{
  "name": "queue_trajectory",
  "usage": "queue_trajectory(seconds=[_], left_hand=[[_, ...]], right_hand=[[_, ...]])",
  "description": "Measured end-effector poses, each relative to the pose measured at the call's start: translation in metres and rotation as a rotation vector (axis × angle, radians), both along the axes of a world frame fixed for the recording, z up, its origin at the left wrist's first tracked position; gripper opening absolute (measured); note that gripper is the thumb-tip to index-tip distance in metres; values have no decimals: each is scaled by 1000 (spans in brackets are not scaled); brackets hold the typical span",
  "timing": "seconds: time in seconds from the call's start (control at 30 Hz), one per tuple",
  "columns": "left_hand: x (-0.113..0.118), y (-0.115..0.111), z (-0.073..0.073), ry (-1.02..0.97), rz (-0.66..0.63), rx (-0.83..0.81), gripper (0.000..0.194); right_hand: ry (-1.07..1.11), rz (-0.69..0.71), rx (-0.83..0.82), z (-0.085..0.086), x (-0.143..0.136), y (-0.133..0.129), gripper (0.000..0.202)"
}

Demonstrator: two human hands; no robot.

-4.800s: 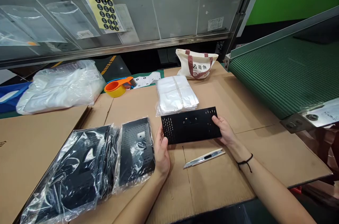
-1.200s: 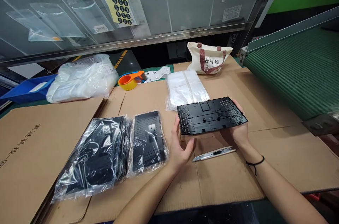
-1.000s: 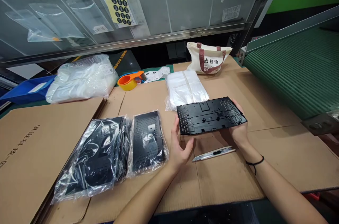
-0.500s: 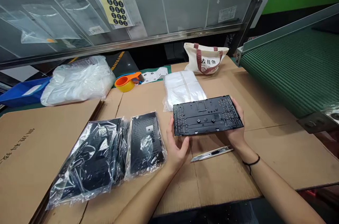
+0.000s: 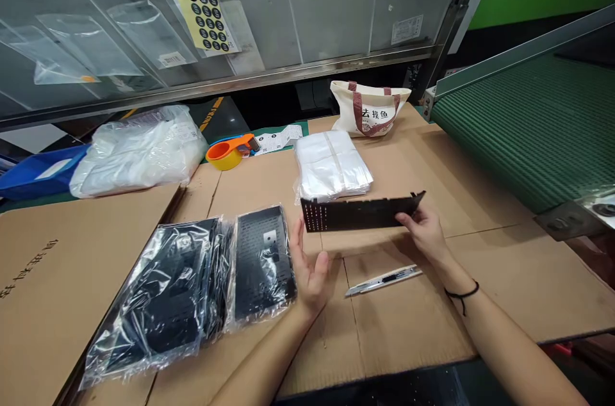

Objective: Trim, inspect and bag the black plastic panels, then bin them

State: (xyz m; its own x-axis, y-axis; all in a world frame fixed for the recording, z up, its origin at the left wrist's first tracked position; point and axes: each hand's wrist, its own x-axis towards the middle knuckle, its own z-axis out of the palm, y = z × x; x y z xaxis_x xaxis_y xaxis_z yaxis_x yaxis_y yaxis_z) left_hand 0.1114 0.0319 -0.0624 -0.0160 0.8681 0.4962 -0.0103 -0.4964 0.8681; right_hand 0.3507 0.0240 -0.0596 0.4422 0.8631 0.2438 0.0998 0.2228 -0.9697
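A thin black plastic panel [image 5: 361, 216] with rows of small holes at its left end is held above the cardboard, tilted so it looks narrow. My right hand [image 5: 429, 234] grips its right end, thumb on the near face. By the panel's left end, my left hand [image 5: 311, 275] has its fingers spread; whether the fingertips touch the panel is hard to see. Below the panel a utility knife [image 5: 383, 280] lies on the cardboard. Left of my left hand is a black panel in a clear bag [image 5: 263, 265], beside a stack of bagged black panels [image 5: 166, 291].
A bundle of clear plastic bags [image 5: 331, 166] lies behind the panel, with a cloth tote bag [image 5: 369, 110] farther back. An orange and yellow tape dispenser [image 5: 225, 155] stands at the back left. A green conveyor belt [image 5: 538, 118] runs along the right.
The panel has turned from showing its broad ribbed face to a narrow tilted view. My left hand has shifted slightly left and its fingers have come away from the panel's near edge.
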Motion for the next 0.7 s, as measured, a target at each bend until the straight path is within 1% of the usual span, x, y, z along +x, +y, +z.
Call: queue_trajectory(seconds=[0.1, 0.2, 0.33, 0.4, 0.43, 0.47, 0.53, 0.57, 0.67, 0.7], left_hand=[[0, -1, 1, -51, -103, -44, 59], [0, -2, 1, -73, -187, -78, 61], [0, -1, -4, -33, -179, -92, 59], [-1, 2, -4, 31, -137, -39, 59], [-2, 3, -1, 79, -97, 10, 59], [-2, 2, 4, 132, -54, 67, 58], [-3, -4, 22, 196, -24, 174, 54], [-4, -11, 34, 200, -59, 209, 50], [-7, -46, 74, 71, -300, 222, 40], [-9, -60, 84, -1, -320, 258, 35]], right_hand=[[271, 96, -149, 6, 3, 1, 46], [520, 184, -260, 15, 4, 0, 46], [649, 174, -276, 20, 3, -1, 42], [658, 157, -268, 18, 3, 0, 41], [652, 143, -258, 17, 3, 0, 41], [641, 130, -247, 16, 3, 1, 41], [621, 105, -231, 13, 4, 2, 41], [613, 94, -226, 12, 5, 3, 42], [593, 74, -216, 10, 6, 4, 44], [588, 68, -211, 10, 6, 4, 44]])
